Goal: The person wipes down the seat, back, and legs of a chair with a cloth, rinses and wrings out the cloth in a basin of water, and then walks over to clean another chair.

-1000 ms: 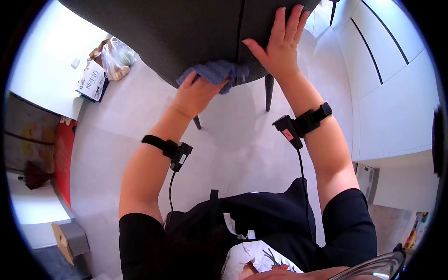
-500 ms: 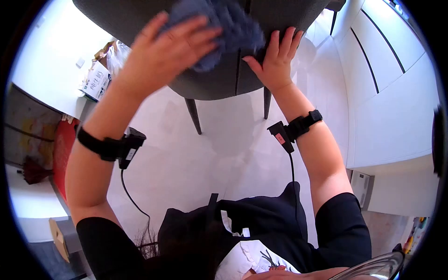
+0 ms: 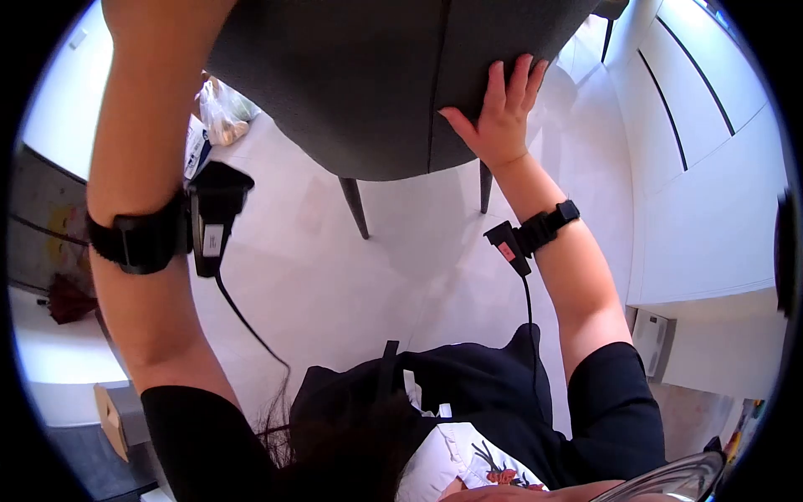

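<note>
Resting right hand (image 3: 500, 125) flat on dark grey chair (image 3: 351, 92), just right of its seam (image 3: 435, 109), fingers (image 3: 495, 86) spread apart. Left forearm (image 3: 138, 151) reaches up past the top edge; left hand out of frame, can't tell its grip. Chair stands top centre on pale floor (image 3: 410, 276), two legs (image 3: 355, 209) showing. Plastic bag (image 3: 222, 113) near left forearm, white cabinet (image 3: 711, 184) off to the right
</note>
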{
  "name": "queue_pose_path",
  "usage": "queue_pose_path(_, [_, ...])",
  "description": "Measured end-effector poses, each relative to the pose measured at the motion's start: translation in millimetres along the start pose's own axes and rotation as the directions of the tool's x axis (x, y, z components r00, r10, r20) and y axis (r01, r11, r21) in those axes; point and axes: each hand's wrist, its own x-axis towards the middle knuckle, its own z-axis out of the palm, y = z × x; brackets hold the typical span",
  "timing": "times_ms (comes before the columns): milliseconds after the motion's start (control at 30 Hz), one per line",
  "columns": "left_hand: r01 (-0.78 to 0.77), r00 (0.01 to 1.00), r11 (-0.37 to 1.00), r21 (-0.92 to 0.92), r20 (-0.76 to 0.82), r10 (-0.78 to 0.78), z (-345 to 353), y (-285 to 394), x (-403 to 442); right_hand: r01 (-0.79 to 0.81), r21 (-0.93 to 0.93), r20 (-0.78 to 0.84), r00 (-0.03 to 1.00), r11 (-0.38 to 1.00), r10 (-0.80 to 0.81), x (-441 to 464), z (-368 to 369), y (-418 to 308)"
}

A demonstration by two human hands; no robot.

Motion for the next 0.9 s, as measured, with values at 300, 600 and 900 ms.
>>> queue_pose_path(300, [0.065, 0.884, 0.987, -0.148, 0.467, 0.012, -61.0, 131.3, -156.8, 0.08, -0.072, -0.03, 0.996, 0.994, -0.082, 5.6, -6.6, 0.9])
queue_pose_path(600, [0.006, 0.604, 0.837, -0.548, 0.669, 0.434, -104.0, 222.8, -314.9, 0.091, -0.099, -0.029, 0.995, 0.991, -0.095, 3.0, -2.3, 8.6])
queue_pose_path(900, [-0.159, 0.638, 0.853, -0.497, 0.608, 0.473, -95.4, 122.6, -250.1, 0.02, -0.037, -0.104, 0.994, 0.999, -0.023, 1.9, 1.5, 4.6])
